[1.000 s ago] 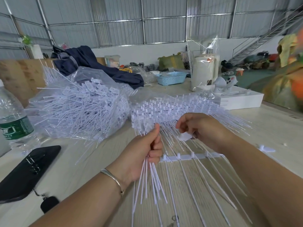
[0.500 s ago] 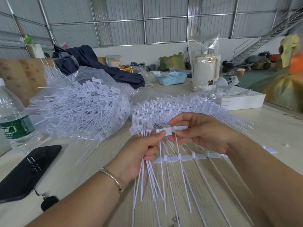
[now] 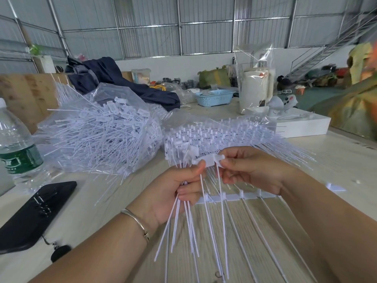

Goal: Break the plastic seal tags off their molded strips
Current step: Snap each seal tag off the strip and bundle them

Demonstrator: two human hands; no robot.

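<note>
My left hand [image 3: 179, 190] grips a bundle of loose white seal tags [image 3: 186, 227], their thin tails hanging down toward me. Its thumb also presses the left end of one flat tag head [image 3: 207, 160]. My right hand [image 3: 251, 170] pinches the right end of that same tag head between thumb and forefinger. Below the hands a white molded strip [image 3: 230, 197] lies across the wooden table [image 3: 336, 166], with several long tag tails still joined to it. A stack of unbroken strips [image 3: 220, 135] lies just beyond the hands.
A clear bag heaped with loose tags [image 3: 102, 135] lies at the left. A water bottle [image 3: 17, 148] and a black phone with a key fob [image 3: 34, 213] sit at the left edge. A white box [image 3: 302, 125], a blue basket [image 3: 214, 98] and dark cloth [image 3: 114, 78] lie farther back.
My right hand lifted a tag from near the strip up to my left thumb. Both hands now hold its head between them, slightly higher than half a second ago.
</note>
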